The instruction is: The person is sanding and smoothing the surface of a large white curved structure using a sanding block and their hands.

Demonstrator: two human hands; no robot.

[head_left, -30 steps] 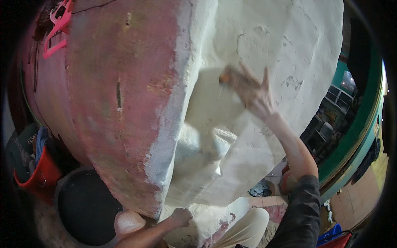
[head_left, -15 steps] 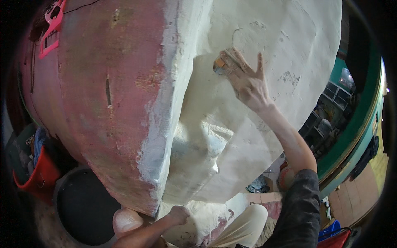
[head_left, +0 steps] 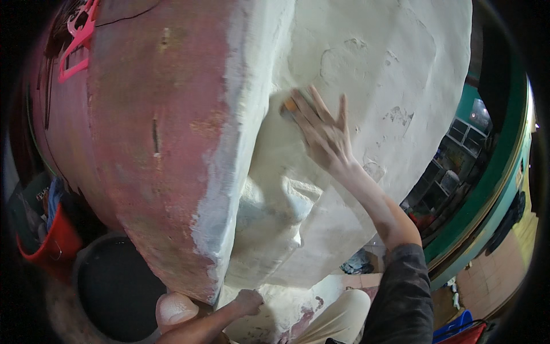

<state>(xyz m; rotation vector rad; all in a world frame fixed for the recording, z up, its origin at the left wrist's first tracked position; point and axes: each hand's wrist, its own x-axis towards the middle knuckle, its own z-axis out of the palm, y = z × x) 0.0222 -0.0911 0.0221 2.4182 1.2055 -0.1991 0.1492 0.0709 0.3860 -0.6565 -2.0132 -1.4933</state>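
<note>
From where I stand, the right hand point(head_left: 326, 137) lies palm down across the big off-white surface point(head_left: 395, 74), its fingers point(head_left: 308, 112) spread and pointing to the far left. Under the leftmost of them, close to the tips, is a small block point(head_left: 290, 105) with an orange patch; its left end pokes out past the fingers, and the rest is covered by them. They hold it against the surface, though the thumb is hidden and the block's outline blurs. Just left of the block runs the pale ridge point(head_left: 245, 143), with a weathered red panel point(head_left: 137, 114) beyond it on the left. Nearer than the hand, a raised lump point(head_left: 298, 200) stands out from the off-white face. The left hand point(head_left: 250, 302) is at the near end, beside the foot of the ridge, its fingers seemingly curled; I cannot tell whether it grips anything. Further left on the floor sit a round black tub point(head_left: 117, 286) and, just behind it, a red bucket point(head_left: 60, 241). A pink plastic frame point(head_left: 80, 43) shows at the far left.
</note>
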